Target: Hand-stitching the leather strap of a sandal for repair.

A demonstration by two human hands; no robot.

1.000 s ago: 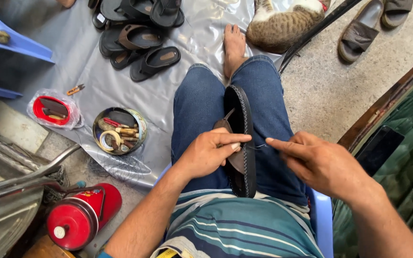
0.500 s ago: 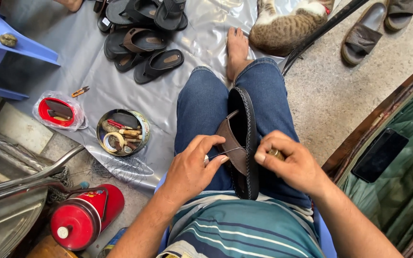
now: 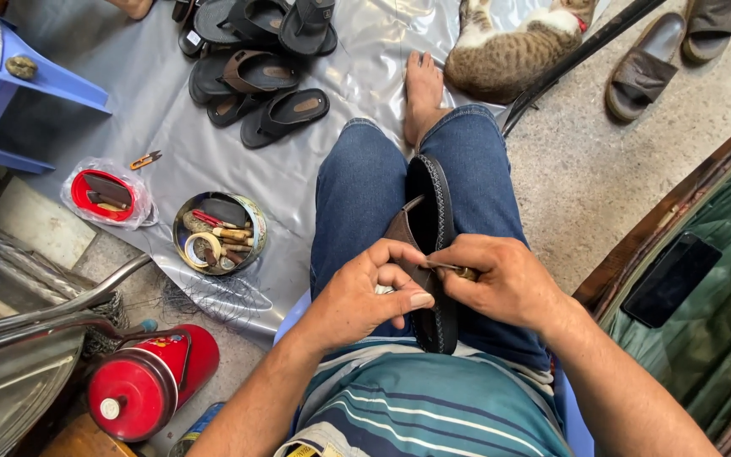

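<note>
Sandal repair on the lap, both hands closed on the work.

Dark sandal (image 3: 433, 245) lies sole-edge up between the jeans-clad thighs, heel toward the striped shirt. Left hand (image 3: 365, 296) has its fingers curled shut around the brown strap (image 3: 403, 233); right hand (image 3: 505, 279) pinches a small metal-tipped tool (image 3: 458, 272) against the sole's rim. Sandal looks light and bendy, the strap soft, so it is likely best held at the stiffer sole edge. Room is tight between the knees; just left on the grey sheet (image 3: 171, 118) sits a round tin of tools (image 3: 217, 233), with a pile of sandals (image 3: 255, 68) and a cat (image 3: 518, 51) farther out.
</note>
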